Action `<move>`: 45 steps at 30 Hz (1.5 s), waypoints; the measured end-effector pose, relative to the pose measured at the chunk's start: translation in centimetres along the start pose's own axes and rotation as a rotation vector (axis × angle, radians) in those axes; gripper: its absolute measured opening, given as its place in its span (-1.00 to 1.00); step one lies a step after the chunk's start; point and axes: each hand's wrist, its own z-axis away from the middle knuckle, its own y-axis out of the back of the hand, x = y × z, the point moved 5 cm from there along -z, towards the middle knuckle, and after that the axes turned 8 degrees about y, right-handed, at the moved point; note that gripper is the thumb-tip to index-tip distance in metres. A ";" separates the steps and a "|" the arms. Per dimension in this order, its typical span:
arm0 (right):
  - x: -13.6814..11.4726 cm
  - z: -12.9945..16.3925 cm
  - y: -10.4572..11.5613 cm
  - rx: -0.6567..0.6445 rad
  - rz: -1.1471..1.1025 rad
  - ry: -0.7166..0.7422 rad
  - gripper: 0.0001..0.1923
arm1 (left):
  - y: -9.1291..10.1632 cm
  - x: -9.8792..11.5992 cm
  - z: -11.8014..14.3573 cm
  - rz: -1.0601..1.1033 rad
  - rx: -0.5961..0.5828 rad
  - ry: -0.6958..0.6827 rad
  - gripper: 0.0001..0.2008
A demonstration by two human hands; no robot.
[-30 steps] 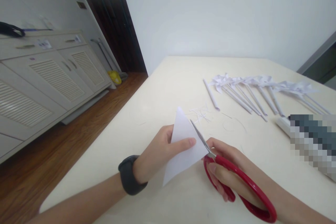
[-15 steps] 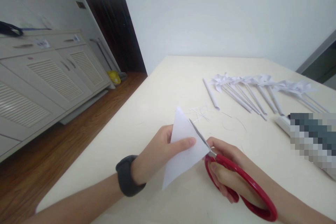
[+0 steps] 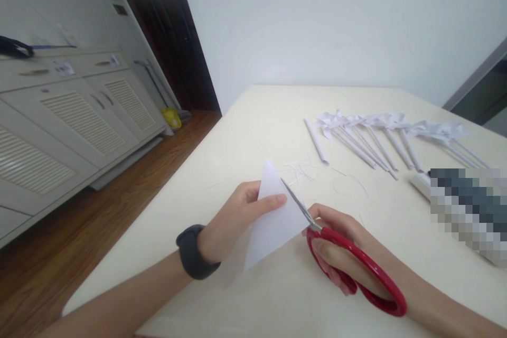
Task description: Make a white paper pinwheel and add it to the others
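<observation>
My left hand [image 3: 233, 219] pinches a folded white paper triangle [image 3: 273, 219] just above the cream table [image 3: 245, 132], thumb on its front face. A black watch sits on that wrist. My right hand [image 3: 340, 253] grips red-handled scissors [image 3: 356, 269]. Their metal blades lie along the triangle's right edge, pointing up and to the left, and look nearly closed on the paper.
Several white paper pinwheels on rolled paper sticks [image 3: 380, 137] lie in a row at the table's far right. Thin paper slivers [image 3: 301, 171] are scattered beyond the triangle. A blurred-out object [image 3: 467, 206] lies at the right. White cabinets [image 3: 67, 116] and wooden floor are to the left.
Both hands and the paper have shifted slightly to the left and away from me. The scissor blades have slid a little further along the paper's edge.
</observation>
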 end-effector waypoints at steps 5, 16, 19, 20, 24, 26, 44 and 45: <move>-0.6 0.2 -0.1 0.007 0.010 0.008 -0.85 | 0.1 0.0 0.0 0.020 0.018 -0.031 -0.81; 0.3 0.2 -0.1 -0.045 -0.072 0.020 -0.73 | -0.4 -0.5 -0.1 -0.008 -0.053 -0.015 -0.78; 0.2 0.2 -0.2 -0.046 -0.015 0.053 -0.72 | -0.5 -0.4 -0.1 -0.020 -0.061 -0.008 -0.78; 0.2 0.2 -0.2 -0.046 -0.005 0.058 -0.72 | -0.5 -0.4 -0.1 -0.023 -0.062 -0.006 -0.78; 0.2 0.1 0.0 -0.031 0.018 0.058 -0.73 | -0.5 -0.5 -0.1 -0.025 -0.062 -0.014 -0.79; 0.3 0.1 0.0 -0.035 0.020 0.052 -0.74 | -0.5 -0.5 -0.1 -0.018 -0.061 -0.016 -0.78; 0.3 0.3 -0.2 -0.002 -0.116 -0.003 -0.66 | -0.9 -0.8 -0.1 -0.045 -0.093 -0.013 -0.78; 0.4 0.2 -0.2 -0.005 -0.118 0.000 -0.66 | -1.0 -0.8 -0.1 -0.037 -0.100 -0.009 -0.78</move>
